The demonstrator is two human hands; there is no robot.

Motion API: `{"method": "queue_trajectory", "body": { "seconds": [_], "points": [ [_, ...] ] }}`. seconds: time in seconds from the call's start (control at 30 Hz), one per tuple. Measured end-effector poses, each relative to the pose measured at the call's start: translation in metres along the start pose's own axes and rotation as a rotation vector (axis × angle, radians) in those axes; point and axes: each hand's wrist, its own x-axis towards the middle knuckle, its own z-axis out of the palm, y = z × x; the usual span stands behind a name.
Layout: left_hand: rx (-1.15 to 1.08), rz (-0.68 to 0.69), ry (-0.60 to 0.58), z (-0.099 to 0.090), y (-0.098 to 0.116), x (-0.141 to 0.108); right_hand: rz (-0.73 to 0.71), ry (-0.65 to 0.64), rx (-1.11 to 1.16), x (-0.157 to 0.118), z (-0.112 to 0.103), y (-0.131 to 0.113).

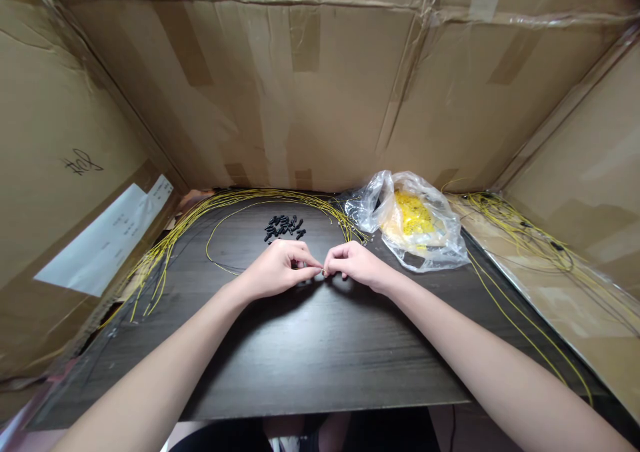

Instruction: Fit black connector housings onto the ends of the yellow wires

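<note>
Dark wood-grain counter [325, 359] under the left hand [277, 270] and right hand [356, 265], held together, fingertips [319, 265] pinching something too small to make out. Just beyond lie black connectors [284, 227] inside looped yellow wires [240, 202], beside a clear plastic bag [413, 222] of yellow pieces.

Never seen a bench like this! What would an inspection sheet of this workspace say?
Surface: dark wooden table, wood grain showing.
Things at hand: heap of small black plastic pieces just beyond the hands.
Clutter: clear plastic bag of yellow bits, right of the hands.
Hands: left hand and right hand meet at the fingertips; anything held is too small to tell.
Cables: yellow wires looped across the table, more on a cardboard sheet at right.
Surroundings: cardboard walls, white paper on the left wall.
</note>
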Motion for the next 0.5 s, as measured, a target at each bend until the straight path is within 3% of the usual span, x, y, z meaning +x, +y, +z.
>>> {"method": "queue_trajectory", "body": {
  "seconds": [0.5],
  "points": [
    [0.038, -0.042, 0.062, -0.0013, -0.0011, 0.0009, 0.052, 0.015, 0.053, 0.0002, -0.0019, -0.0033]
  ]
}}
